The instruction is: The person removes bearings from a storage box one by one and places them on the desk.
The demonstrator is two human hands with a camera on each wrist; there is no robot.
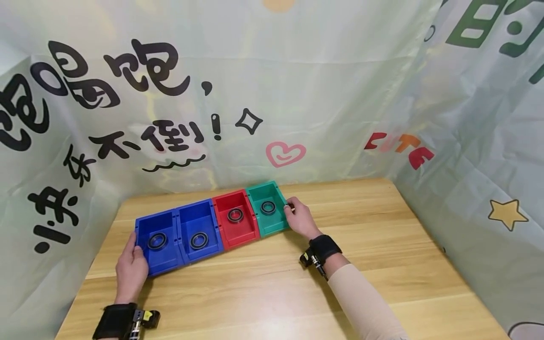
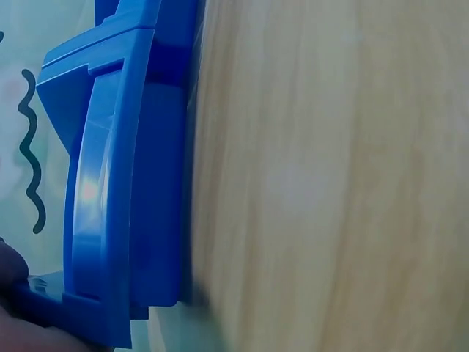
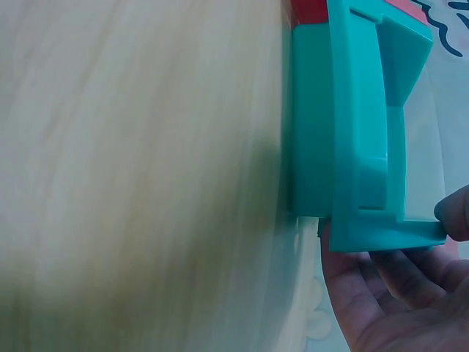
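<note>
A joined row of plastic bins lies slantwise on the table in the head view. From left to right they are a blue bin [image 1: 167, 262], a second blue bin [image 1: 193, 215], a red bin [image 1: 240, 236] and a green bin [image 1: 272, 226]. Each bin has one black-and-silver ball bearing [image 1: 157, 241] lying in it. My left hand [image 1: 131, 273] grips the outer rim of the leftmost blue bin. At the other end, my right hand [image 1: 302, 219] pinches the green bin's outer rim; the right wrist view shows the thumb above and fingers below.
The row stands on a wooden table [image 1: 382, 264], near its back edge. Printed cloth [image 1: 331, 104] hangs behind and along both sides. Each wrist wears a black strap [image 1: 325, 248] with a small camera.
</note>
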